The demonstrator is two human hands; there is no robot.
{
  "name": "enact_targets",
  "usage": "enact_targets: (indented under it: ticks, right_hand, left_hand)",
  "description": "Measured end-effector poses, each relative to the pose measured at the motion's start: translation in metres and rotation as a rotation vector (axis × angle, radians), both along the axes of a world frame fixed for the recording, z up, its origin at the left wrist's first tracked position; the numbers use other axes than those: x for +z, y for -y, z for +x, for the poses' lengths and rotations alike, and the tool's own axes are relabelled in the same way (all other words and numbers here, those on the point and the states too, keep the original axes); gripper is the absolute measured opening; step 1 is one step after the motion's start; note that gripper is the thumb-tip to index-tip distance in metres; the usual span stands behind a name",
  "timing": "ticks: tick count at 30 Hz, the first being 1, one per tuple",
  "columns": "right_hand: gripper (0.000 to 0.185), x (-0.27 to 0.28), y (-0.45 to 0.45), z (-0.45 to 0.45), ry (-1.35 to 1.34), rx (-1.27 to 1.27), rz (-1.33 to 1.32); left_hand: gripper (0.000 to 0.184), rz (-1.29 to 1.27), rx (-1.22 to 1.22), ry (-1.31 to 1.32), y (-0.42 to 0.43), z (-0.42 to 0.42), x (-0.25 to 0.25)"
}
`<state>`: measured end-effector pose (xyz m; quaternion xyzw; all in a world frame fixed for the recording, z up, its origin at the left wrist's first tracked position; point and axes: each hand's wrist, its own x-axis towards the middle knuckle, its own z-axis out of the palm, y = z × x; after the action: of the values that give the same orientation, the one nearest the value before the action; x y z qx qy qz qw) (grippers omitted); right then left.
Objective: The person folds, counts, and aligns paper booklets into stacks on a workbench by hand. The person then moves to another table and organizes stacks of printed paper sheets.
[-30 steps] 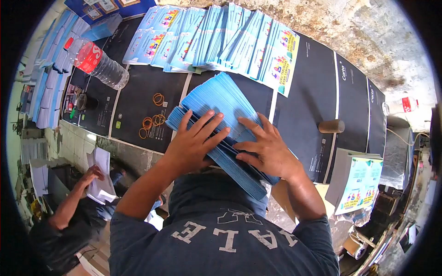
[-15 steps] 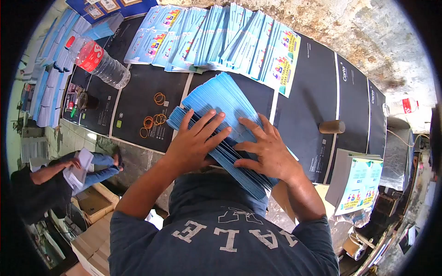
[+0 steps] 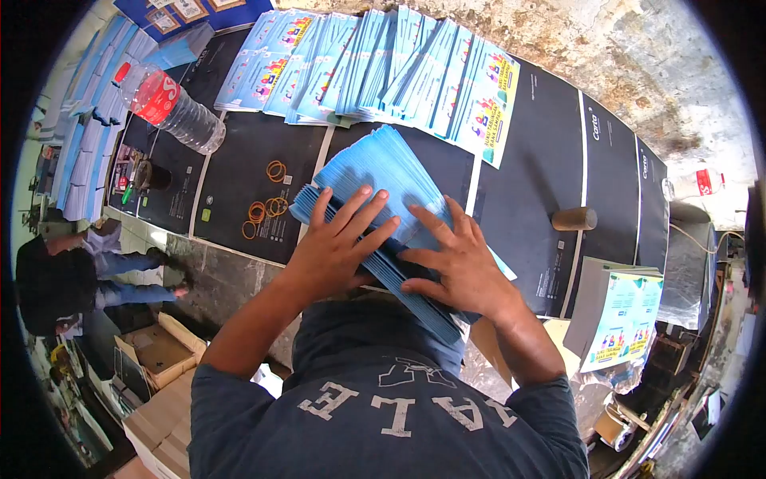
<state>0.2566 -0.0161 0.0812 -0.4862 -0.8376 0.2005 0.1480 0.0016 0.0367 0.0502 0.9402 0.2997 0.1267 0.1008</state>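
A fanned stack of light blue paper booklets (image 3: 379, 164) lies across the near edge of the table. Its darker lower part (image 3: 407, 286) slants down to the right, toward my body. Flat on the left side of the fan rests my left hand (image 3: 335, 254), fingers spread. On the right side, my right hand (image 3: 461, 267) touches the same booklets, its fingers also apart. Neither hand is wrapped around anything. Beyond the fan, a long row of printed blue booklets (image 3: 359, 72) overlaps along the back of the table.
Left of the fan are rubber bands (image 3: 275, 206) and a plastic bottle (image 3: 171, 108). A short brown cylinder (image 3: 574, 219) lies at right. Another booklet stack (image 3: 618, 319) sits at the right front. A person (image 3: 64, 279) stands on the left, near an open cardboard box (image 3: 159, 351).
My hands have barely shifted; the right fingers sit slightly further left on the booklets. The person at left has moved back and now appears upright, legs apart.
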Motion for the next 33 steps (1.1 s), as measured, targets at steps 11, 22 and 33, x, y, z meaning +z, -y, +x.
enact_targets:
  ticks: [11,22,33]
  right_hand:
    - [0.033,-0.003,-0.001,0.002,-0.011,-0.01,-0.03]
    - [0.042,-0.001,0.0,0.001,-0.006,-0.011,-0.036]
    - [0.058,-0.003,-0.002,0.006,0.023,0.031,-0.014]
  left_hand:
    - [0.096,-0.021,-0.01,-0.03,-0.001,0.001,0.001]
    - [0.096,-0.036,-0.017,-0.028,-0.003,0.002,0.001]
    - [0.097,0.019,-0.018,-0.01,-0.004,0.002,-0.001]
